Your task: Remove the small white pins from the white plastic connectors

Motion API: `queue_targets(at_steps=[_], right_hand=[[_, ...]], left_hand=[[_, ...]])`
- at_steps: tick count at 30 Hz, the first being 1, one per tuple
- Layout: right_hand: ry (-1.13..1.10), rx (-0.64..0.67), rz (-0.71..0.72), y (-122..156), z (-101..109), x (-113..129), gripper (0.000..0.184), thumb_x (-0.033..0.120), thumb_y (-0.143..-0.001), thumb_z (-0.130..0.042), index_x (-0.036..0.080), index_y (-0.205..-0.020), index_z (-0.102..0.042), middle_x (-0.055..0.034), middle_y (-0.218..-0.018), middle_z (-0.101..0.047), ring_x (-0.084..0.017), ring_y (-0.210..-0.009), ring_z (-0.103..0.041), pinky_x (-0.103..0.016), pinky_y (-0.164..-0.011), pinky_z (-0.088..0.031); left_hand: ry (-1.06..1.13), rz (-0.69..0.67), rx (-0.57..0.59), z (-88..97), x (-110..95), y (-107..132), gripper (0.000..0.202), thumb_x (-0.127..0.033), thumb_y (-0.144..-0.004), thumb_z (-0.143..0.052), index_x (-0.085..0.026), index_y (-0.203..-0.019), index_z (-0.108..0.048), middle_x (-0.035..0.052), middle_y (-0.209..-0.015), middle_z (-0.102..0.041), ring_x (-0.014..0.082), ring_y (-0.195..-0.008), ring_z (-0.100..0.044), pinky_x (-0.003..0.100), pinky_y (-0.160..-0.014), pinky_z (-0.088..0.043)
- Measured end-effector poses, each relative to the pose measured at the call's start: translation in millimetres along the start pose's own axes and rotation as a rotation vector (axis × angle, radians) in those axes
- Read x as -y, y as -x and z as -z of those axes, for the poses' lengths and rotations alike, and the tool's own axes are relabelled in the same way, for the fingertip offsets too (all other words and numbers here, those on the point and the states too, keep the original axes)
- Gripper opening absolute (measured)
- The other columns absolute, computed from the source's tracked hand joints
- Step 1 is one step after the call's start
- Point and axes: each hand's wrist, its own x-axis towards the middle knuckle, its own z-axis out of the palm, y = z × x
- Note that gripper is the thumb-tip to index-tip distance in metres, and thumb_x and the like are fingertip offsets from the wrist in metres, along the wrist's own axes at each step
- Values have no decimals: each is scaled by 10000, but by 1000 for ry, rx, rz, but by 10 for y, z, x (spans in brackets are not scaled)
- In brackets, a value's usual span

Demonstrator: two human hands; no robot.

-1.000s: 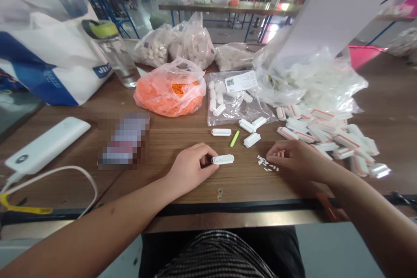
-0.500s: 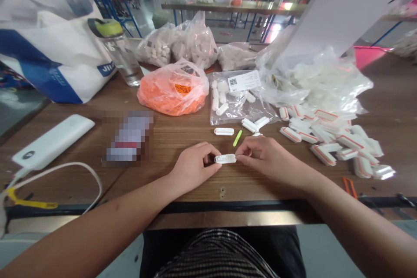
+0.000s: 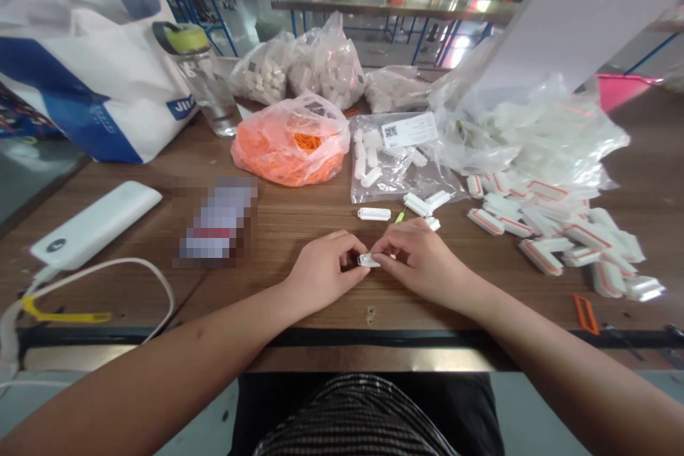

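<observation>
Closest in, the dark front edge (image 3: 374, 337) of the wooden surface (image 3: 299, 224) runs just this side of the small white part (image 3: 368, 260), with only a thin strip of bare wood between them. The small white part sits low over the surface, in the middle near that edge. The left hand (image 3: 323, 274) holds its left end, fingers (image 3: 350, 256) curled tight on it. The right hand (image 3: 422, 263) holds its right end, fingers (image 3: 382, 256) pinched shut on it, so most of it is hidden. Left of the small white part the wood is bare up to a blurred patch (image 3: 219, 221). Far to the right of the part, an orange clip (image 3: 585, 313) lies close to the front edge. Just behind the part lie a loose white piece (image 3: 374, 214) and a green stick (image 3: 399, 216), with little room in between. Behind and right of the part, a pile of white and orange pieces (image 3: 561, 235) spreads wide. Well left of the part lies a white power bank (image 3: 96, 223) with its cable (image 3: 107, 271). Farther behind the part sit an orange bag (image 3: 291, 146) and a clear bag with a label (image 3: 398, 164). Farthest back stands a water bottle (image 3: 206, 82).
</observation>
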Motion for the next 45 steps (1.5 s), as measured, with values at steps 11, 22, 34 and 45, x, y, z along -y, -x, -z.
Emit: queue_targets(at_steps=[11, 22, 34, 45], right_hand=[[172, 5, 121, 14, 13, 35, 223, 190, -894, -518, 174, -747, -685, -23, -675, -627, -156, -664, -549, -368, -745, -345], [303, -85, 238, 76, -1, 80, 287, 201, -901, -502, 179, -699, -706, -27, -644, -630, -161, -660, -532, -370, -749, -343], [308, -106, 294, 125, 3, 67, 223, 178, -880, -514, 161, -794, -719, -38, -685, -651, -173, -669, -566, -378, -755, -390], [271, -154, -256, 661, 729, -331, 194, 282, -846, -557, 244, -744, -718, -9, -698, -698, -189, -664, -634, -346, -668, -450]], left_hand=[[1, 15, 10, 6, -10, 0, 77, -211, -785, -673, -206, -862, -667, -37, -704, -530, 115, -622, -497, 257, -606, -389], [12, 11, 0, -10, 6, 6, 83, -197, -770, -683, -200, -851, -664, -46, -694, -514, 109, -614, -488, 252, -604, -383], [13, 17, -4, -5, 4, 8, 100, -196, -770, -677, -210, -869, -680, -47, -684, -518, 107, -603, -482, 249, -600, -377], [-18, 38, 14, 14, 1, -9, 111, -191, -757, -673, -221, -864, -677, -44, -711, -549, 108, -622, -507, 253, -613, -381]])
